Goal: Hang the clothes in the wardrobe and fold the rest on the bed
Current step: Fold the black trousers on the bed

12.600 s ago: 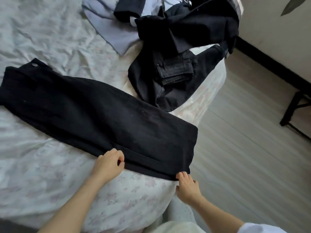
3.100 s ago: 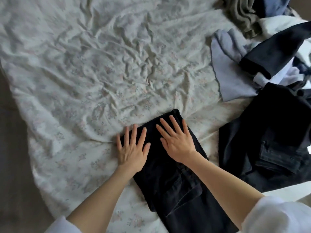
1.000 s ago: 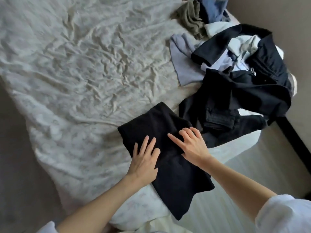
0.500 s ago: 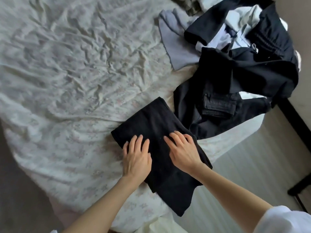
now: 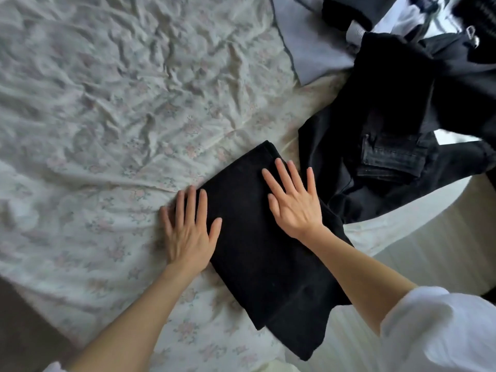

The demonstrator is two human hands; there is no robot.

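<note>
Since half a second ago both hands have slid apart on the folded black trousers (image 5: 257, 237). The left hand (image 5: 189, 234) now rests on their left edge, half on the bed (image 5: 107, 116); the right hand (image 5: 295, 202) presses near the right edge. Fingers straight, spread wide.

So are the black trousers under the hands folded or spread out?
Folded: the black trousers lie as a compact layered rectangle, with left hand and right hand pressing flat.

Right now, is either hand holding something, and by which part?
Nothing is held. Both hands lie flat, fingers straight, on the folded black trousers: the left hand at their left edge, the right hand near the upper right.
</note>
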